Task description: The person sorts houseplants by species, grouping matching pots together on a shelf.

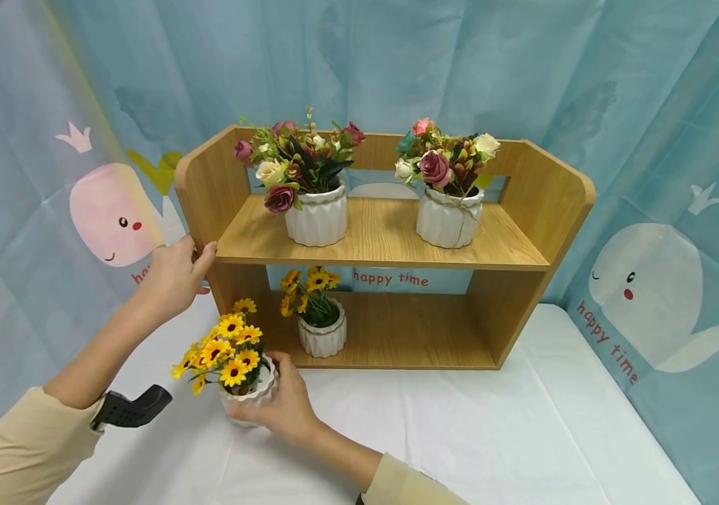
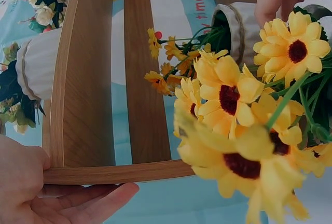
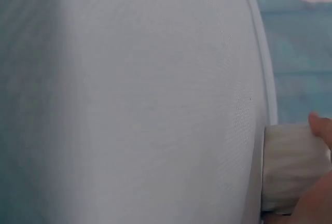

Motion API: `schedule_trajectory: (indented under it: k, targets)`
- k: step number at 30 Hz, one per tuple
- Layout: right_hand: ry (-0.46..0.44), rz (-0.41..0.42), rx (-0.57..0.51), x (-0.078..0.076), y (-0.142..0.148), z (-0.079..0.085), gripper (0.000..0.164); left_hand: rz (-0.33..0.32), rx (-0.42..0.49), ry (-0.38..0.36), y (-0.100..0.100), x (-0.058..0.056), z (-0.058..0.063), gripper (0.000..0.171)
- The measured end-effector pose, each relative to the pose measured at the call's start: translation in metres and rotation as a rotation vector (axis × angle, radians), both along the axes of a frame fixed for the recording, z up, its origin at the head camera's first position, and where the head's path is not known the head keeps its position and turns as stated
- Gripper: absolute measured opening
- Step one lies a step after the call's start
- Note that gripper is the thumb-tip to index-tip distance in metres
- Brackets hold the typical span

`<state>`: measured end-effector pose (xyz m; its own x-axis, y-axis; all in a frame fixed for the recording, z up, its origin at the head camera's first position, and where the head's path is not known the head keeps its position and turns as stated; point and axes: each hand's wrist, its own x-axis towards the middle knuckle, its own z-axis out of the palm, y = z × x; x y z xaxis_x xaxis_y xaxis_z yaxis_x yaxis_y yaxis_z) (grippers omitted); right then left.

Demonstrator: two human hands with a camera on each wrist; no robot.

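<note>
1. Sunflower pot point(image 1: 250, 393) stands on the white desk point(image 1: 492, 435), just in front of the wooden shelf's point(image 1: 384, 235) lower left corner.
2. Right hand point(image 1: 286, 407) has its grip curled round the pot's ribbed white wall, fingers wrapped from the right side.
3. Left hand point(image 1: 172, 277) grasps the shelf's left side panel, thumb on the front edge, forearm stretched forward.
4. Another small sunflower pot point(image 1: 321, 330) sits inside the lower shelf.

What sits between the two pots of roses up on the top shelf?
Nothing: between the left rose pot and the right rose pot the top shelf is bare wood, as the head view shows.
</note>
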<state>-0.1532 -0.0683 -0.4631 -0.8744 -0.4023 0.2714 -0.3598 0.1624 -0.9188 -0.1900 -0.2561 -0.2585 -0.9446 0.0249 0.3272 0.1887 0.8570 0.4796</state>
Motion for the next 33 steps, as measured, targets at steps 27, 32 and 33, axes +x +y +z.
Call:
schedule_trajectory:
  k: [27, 32, 33]
  targets:
    - [0.033, -0.006, 0.023, 0.002, 0.03, 0.025, 0.084, -0.019, 0.01, -0.012, 0.002, -0.001, 0.001, 0.055]
    - [0.032, -0.007, 0.034, 0.006, 0.042, 0.027, 0.084, -0.015, 0.008, -0.003, -0.001, -0.001, 0.0, 0.053]
    - [0.024, -0.008, 0.036, 0.006, 0.045, 0.027, 0.084, -0.014, 0.008, -0.003, -0.002, -0.002, -0.001, 0.052]
